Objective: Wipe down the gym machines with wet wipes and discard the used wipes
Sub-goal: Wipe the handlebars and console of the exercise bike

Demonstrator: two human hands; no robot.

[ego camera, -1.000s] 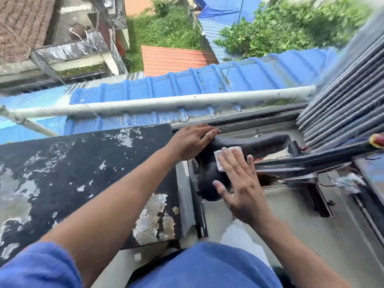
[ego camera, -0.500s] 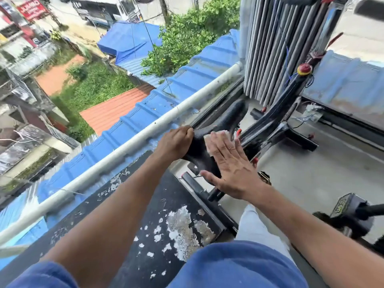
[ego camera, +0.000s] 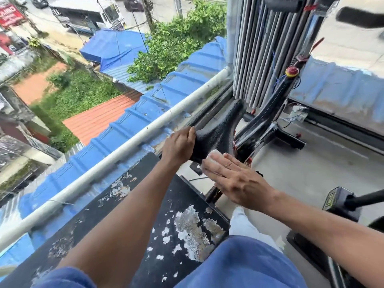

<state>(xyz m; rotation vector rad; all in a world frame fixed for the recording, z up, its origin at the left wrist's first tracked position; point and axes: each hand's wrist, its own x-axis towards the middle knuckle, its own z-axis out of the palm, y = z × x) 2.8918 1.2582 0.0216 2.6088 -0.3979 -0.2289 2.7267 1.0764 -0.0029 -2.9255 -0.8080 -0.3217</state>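
A black exercise-bike saddle [ego camera: 223,127] stands in the middle of the view, its nose pointing away toward the window. My left hand [ego camera: 179,143] grips the saddle's rear left edge with curled fingers. My right hand [ego camera: 234,179] lies flat with straight fingers at the saddle's rear right edge and presses a white wet wipe [ego camera: 215,155] against it. Only a corner of the wipe shows past my fingertips. The bike's black frame [ego camera: 268,113] with a red knob [ego camera: 292,71] runs off to the right.
A black ledge with peeling paint [ego camera: 158,221] lies below my left arm, beside a window with a white rail [ego camera: 124,146]. Grey vertical blinds [ego camera: 266,48] hang ahead. Another machine's black handle and console [ego camera: 340,200] stick in at the right. Grey floor [ego camera: 311,163] spreads between them.
My right hand has slid with the wipe from the middle of the saddle back to its rear edge. My left hand keeps its grip. The view has swung right and closer.
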